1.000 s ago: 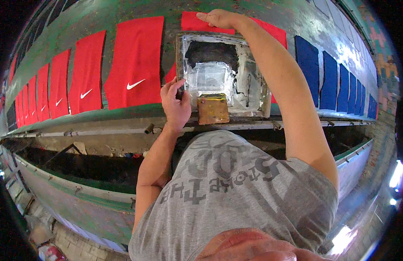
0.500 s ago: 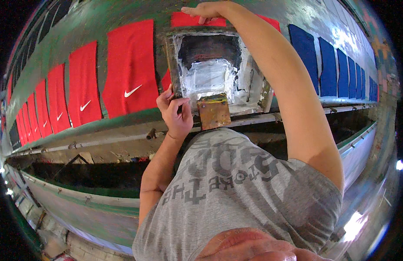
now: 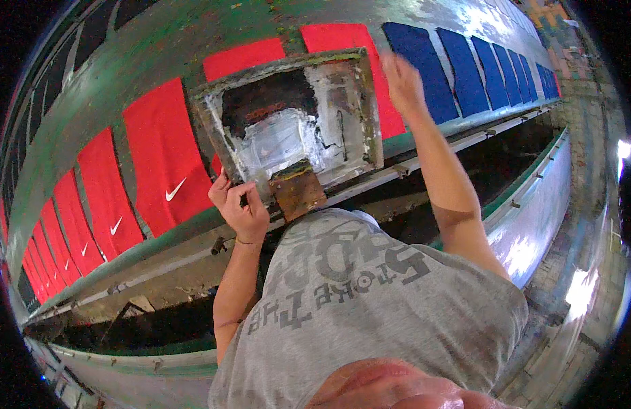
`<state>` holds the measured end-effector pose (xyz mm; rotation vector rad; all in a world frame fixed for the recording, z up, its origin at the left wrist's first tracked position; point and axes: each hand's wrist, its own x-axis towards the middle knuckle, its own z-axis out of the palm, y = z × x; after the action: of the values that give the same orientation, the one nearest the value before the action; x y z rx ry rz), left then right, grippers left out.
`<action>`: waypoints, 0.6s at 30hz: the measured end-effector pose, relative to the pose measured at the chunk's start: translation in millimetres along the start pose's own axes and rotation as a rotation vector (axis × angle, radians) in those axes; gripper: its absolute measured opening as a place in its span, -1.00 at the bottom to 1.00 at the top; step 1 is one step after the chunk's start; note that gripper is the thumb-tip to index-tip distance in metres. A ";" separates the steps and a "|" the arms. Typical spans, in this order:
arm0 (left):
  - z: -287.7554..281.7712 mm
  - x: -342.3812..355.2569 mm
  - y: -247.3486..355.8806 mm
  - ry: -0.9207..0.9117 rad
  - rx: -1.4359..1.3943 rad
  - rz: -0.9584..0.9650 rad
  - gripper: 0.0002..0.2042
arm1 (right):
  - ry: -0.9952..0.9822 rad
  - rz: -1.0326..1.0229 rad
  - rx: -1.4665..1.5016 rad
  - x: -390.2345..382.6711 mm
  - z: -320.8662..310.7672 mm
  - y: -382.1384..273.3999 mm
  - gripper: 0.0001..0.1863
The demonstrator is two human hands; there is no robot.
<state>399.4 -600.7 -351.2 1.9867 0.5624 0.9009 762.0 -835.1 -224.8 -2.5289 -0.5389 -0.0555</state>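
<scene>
A screen-printing frame (image 3: 373,109) lies over red fabric panels on a long green table, its mesh smeared with white ink and dark patches. A rusty plate (image 3: 298,194) juts from its near edge, close to my shirt. My left hand (image 3: 244,208) has its fingers curled at the frame's near left corner, gripping it. Beyond the frame's right side, my right hand (image 3: 404,85) is raised near a red panel (image 3: 390,112) and the first blue panel (image 3: 424,75). Motion smears its fingers, and nothing shows in it.
Red panels (image 3: 162,150) run in a row to the left, several bearing a white curved mark. More blue panels (image 3: 462,75) continue rightward. A metal rail (image 3: 404,167) follows the table's near edge, with a dark trough below it and a lower ledge (image 3: 533,198).
My right hand has come from beyond the frame's far edge over to its right side. The view has turned, so the frame appears tilted and farther left. My left hand stays at its corner.
</scene>
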 end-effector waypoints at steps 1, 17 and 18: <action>-2.1 -0.3 0.5 -0.014 0.004 -0.027 -0.85 | -0.200 0.288 0.035 -30.7 -6.5 10.3 -0.43; 47.9 20.3 31.8 0.015 0.016 -0.208 -0.86 | -0.106 0.368 1.036 -119.7 -8.9 75.4 -0.46; 74.8 16.6 43.1 0.008 0.007 -0.182 -0.86 | -0.099 0.391 0.998 -113.5 -23.9 98.8 -0.47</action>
<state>469.6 -651.4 -336.0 1.9036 0.7389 0.7950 697.8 -965.2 -271.5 -1.6085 -0.0437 0.3883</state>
